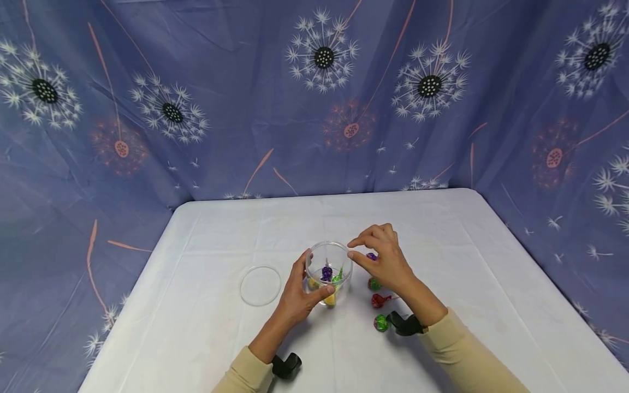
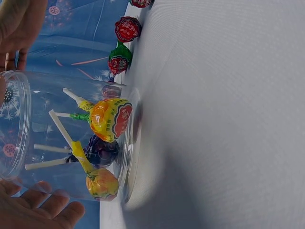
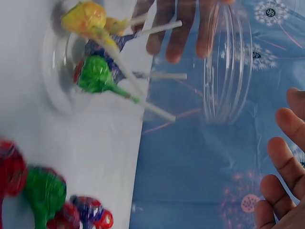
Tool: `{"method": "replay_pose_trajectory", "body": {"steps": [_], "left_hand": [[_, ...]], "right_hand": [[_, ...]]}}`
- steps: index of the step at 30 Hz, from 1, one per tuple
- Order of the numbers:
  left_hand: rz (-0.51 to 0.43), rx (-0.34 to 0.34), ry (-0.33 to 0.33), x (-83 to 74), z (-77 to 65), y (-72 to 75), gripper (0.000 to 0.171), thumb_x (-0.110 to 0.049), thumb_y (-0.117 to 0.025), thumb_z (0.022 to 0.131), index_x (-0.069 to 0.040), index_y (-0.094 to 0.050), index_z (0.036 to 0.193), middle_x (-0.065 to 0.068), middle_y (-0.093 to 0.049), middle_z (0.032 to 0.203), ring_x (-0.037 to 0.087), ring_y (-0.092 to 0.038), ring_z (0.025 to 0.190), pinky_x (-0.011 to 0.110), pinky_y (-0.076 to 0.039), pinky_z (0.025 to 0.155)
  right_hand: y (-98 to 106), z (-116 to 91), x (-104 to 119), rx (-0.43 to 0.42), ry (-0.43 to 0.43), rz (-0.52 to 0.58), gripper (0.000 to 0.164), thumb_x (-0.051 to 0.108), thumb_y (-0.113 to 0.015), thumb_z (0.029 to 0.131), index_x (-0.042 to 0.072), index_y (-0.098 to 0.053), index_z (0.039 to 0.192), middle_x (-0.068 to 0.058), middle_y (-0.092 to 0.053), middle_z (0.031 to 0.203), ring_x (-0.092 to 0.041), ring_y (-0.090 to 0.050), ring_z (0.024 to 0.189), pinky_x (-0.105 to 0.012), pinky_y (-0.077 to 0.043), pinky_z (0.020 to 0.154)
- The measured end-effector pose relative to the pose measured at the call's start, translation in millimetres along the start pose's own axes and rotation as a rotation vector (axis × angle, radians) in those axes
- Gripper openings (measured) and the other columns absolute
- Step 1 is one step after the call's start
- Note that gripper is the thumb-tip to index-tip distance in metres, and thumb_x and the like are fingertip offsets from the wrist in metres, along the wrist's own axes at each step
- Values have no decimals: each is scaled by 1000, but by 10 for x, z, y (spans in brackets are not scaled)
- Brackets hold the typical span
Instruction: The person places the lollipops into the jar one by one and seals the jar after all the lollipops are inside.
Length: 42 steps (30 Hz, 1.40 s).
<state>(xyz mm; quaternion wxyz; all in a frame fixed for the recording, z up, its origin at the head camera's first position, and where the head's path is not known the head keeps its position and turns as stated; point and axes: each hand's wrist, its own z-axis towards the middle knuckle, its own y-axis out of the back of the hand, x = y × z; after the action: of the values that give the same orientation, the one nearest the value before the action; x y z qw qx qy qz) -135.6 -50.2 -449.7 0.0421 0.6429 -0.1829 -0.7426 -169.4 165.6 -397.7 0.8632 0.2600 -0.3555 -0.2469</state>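
Note:
A clear plastic jar (image 1: 348,275) stands on the table, and my left hand (image 1: 297,300) grips it round the side with the thumb near the front. Inside it lie wrapped lollipops with their sticks pointing up: a yellow one (image 2: 110,119), a purple one (image 2: 101,151) and a green one (image 3: 95,74) among them. Beside the rim, on the right, is my right hand (image 1: 385,256), thumb and fingers apart with nothing between them. Below that hand on the table are a red lollipop (image 1: 378,301), a green lollipop (image 1: 380,322) and more wrapped lollipops, partly hidden by the hand.
A round clear lid (image 1: 241,286) lies flat on the table left of the jar. White cloth covers the table (image 1: 216,234). Blue curtains (image 1: 236,109) with a dandelion print hang behind and at both sides. Black straps (image 1: 405,325) sit at the wrists.

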Motion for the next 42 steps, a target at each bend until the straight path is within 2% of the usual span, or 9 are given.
{"method": "replay_pose_trajectory", "body": {"steps": [3, 8, 14, 15, 19, 23, 26, 36, 42], "left_hand": [[-10, 3, 22, -109, -29, 16, 91, -18, -75, 80, -7, -18, 150, 19, -30, 151, 36, -29, 140, 53, -25, 115], [10, -8, -8, 26, -1, -2, 91, -26, -76, 79, -16, -20, 151, 13, -31, 151, 32, -32, 140, 52, -29, 114], [10, 5, 18, -76, -3, 24, 89, -19, -75, 80, -10, -20, 150, 17, -29, 151, 35, -31, 140, 52, -27, 115], [10, 6, 17, -80, 2, 24, 89, -18, -75, 80, -9, -20, 150, 18, -29, 151, 36, -31, 140, 52, -27, 115], [24, -2, 4, 109, 51, -14, 91, -26, -76, 79, -19, -20, 151, 11, -30, 152, 30, -31, 140, 50, -28, 115], [22, -3, -14, 131, 51, -11, 91, -31, -76, 79, -22, -21, 150, 8, -31, 152, 29, -32, 140, 51, -29, 114], [21, 0, -16, 123, 42, -8, 91, -34, -76, 79, -22, -21, 150, 8, -31, 152, 30, -32, 140, 52, -29, 114], [25, 8, 5, 121, 28, -16, 90, -35, -75, 80, -23, -20, 150, 7, -29, 153, 30, -31, 141, 51, -28, 115], [46, 5, 17, 104, 25, -16, 93, -40, -75, 79, -23, -18, 151, 6, -29, 153, 28, -31, 141, 49, -29, 115]], "right_hand": [[65, -46, -39, 7, -22, -23, 13, 14, -78, 76, 14, -73, 88, 4, -58, 91, -12, -38, 91, -35, -32, 78], [162, -155, -117, 19, -42, -36, 13, 13, -78, 76, 15, -72, 87, 4, -58, 91, -13, -38, 92, -36, -31, 78], [269, -314, -218, 40, -91, -51, 14, 11, -78, 75, 17, -72, 85, 5, -57, 90, -12, -37, 92, -36, -29, 79], [286, -346, -235, 56, -106, -59, 14, 11, -78, 75, 18, -72, 85, 5, -57, 90, -11, -37, 92, -36, -28, 79], [348, -474, -297, 165, -168, -70, 14, 11, -77, 75, 18, -73, 86, 8, -57, 89, -10, -36, 90, -35, -27, 78], [384, -607, -364, 285, -229, -67, 13, 14, -78, 74, 19, -74, 85, 9, -59, 89, -10, -38, 89, -34, -28, 78], [392, -723, -422, 331, -258, -78, 13, 14, -78, 74, 20, -74, 84, 8, -60, 88, -9, -39, 89, -34, -29, 78], [404, -1100, -591, 319, -256, -106, 15, 19, -79, 72, 26, -72, 83, 17, -60, 88, -1, -38, 85, -27, -28, 75], [392, -1262, -641, 328, -279, -84, 19, 19, -80, 72, 29, -70, 84, 18, -60, 87, -5, -39, 79, -23, -27, 68]]}}
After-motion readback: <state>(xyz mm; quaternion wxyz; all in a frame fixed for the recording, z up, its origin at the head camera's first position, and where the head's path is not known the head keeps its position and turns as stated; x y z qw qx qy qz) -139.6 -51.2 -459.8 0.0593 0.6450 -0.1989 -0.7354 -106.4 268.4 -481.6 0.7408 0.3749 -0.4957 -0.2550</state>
